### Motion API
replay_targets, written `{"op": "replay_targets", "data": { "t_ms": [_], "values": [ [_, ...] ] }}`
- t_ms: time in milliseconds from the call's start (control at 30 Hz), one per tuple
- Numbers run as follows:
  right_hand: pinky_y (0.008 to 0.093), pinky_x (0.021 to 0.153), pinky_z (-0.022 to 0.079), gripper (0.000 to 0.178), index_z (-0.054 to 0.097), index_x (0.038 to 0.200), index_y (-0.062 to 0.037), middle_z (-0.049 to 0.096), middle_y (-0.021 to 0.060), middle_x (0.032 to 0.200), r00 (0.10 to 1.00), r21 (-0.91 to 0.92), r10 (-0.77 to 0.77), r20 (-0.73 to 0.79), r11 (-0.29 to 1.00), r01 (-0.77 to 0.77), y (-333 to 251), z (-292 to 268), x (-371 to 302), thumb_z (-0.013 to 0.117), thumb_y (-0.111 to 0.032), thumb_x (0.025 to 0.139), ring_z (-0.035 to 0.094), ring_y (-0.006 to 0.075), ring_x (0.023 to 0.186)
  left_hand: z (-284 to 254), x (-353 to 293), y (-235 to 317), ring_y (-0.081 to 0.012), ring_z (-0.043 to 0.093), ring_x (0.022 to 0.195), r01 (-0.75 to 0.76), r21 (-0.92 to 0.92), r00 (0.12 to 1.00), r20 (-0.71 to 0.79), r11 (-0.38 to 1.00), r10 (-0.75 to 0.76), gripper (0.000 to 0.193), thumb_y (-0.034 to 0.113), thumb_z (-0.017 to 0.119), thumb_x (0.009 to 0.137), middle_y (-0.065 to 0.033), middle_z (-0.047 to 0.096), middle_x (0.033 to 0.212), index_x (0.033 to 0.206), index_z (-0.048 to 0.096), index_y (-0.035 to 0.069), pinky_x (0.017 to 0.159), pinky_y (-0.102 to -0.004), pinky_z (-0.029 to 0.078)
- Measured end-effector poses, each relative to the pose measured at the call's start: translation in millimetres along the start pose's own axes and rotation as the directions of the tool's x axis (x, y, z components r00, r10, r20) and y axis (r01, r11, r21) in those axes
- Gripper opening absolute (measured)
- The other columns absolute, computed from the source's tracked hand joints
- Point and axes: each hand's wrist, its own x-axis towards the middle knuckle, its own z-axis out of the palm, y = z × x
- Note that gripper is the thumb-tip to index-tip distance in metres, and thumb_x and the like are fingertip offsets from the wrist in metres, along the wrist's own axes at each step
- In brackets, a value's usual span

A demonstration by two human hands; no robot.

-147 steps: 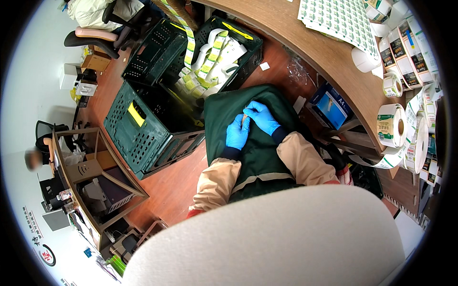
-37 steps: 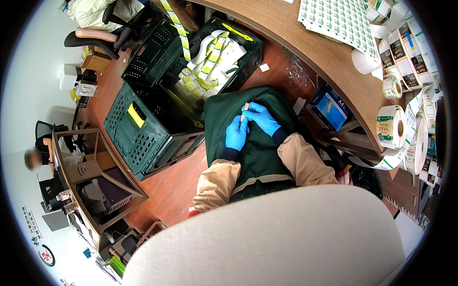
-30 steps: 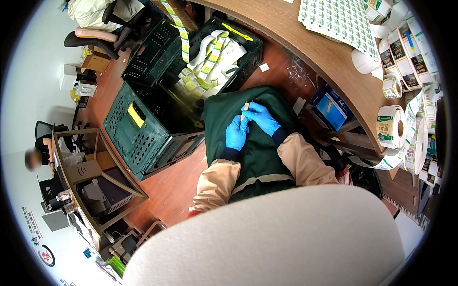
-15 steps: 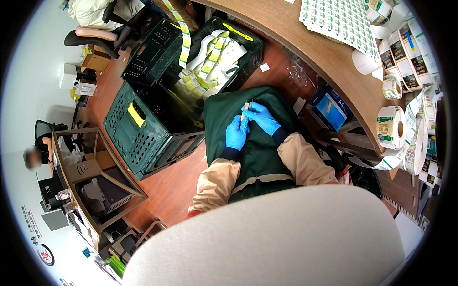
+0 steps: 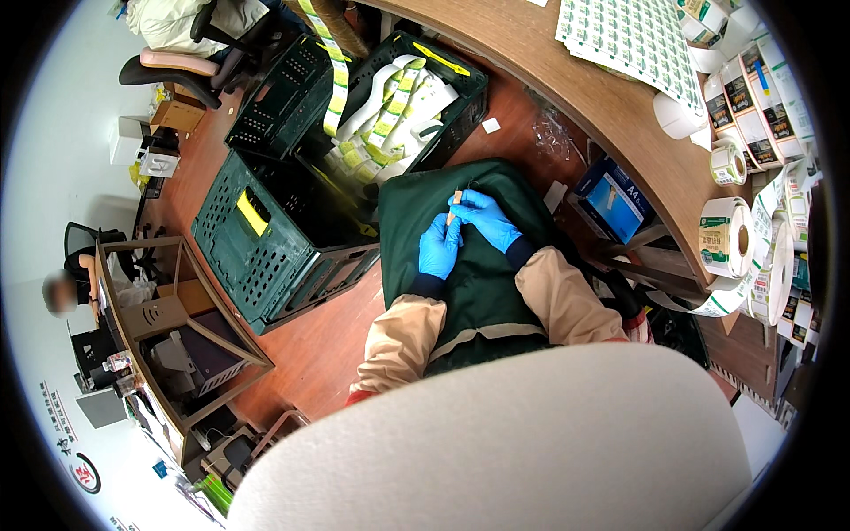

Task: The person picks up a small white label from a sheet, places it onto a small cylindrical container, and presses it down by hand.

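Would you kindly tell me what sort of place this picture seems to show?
Probably an office or small workroom where labels are handled: a roll of labels stands at the edge of a wooden desk, sheets of labels lie on it, and a green crate holds loose paper strips.

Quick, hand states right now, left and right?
Left hand: closed, pinching the lower end of a small tan piece.
Right hand: closed, pinching the same piece higher up.
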Motion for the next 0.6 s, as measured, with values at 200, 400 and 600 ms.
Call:
{"op": "replay_targets", "data": {
  "t_ms": [200,400,600],
  "values": [
    [0.0265,0.09,0.046,0.024,0.062,0.114,0.0008,0.063,0.0044,0.106,1.0,-0.015,-0.016,0.022,1.0,0.017,2.6,-1.6,0.9,0.062,-0.012,0.093,0.058,0.012,0.099,0.1,0.0,0.1,-0.0082,0.052,0.058,0.01,-0.012,1.0,0.002,1.0,-0.01,0.024,0.022,0.057,0.099,-0.0037,0.059,0.064,0.093,0.062,0.0,0.056,-0.0262,0.043],
    [0.0268,0.091,0.046,0.025,0.062,0.115,0.0012,0.063,0.005,0.107,1.0,0.0,-0.016,0.015,1.0,0.016,5.7,-2.2,2.5,0.063,-0.012,0.093,0.059,0.0125,0.1,1.3,0.9,-3.4,-0.0079,0.052,0.058,0.01,-0.025,1.0,-0.001,1.0,-0.01,0.023,0.021,0.057,0.099,-0.0033,0.059,0.065,0.094,0.062,0.0,0.055,-0.0259,0.043],
    [0.0272,0.091,0.047,0.025,0.062,0.114,0.0015,0.064,0.0057,0.107,1.0,-0.026,-0.025,0.01,0.999,0.026,2.8,-0.9,1.2,0.063,-0.012,0.093,0.059,0.0133,0.1,1.6,1.5,-6.4,-0.008,0.051,0.057,0.025,-0.017,1.0,-0.001,1.0,-0.025,0.022,0.021,0.057,0.099,-0.0032,0.059,0.065,0.095,0.063,0.0,0.055,-0.0259,0.043]
  ]
}}
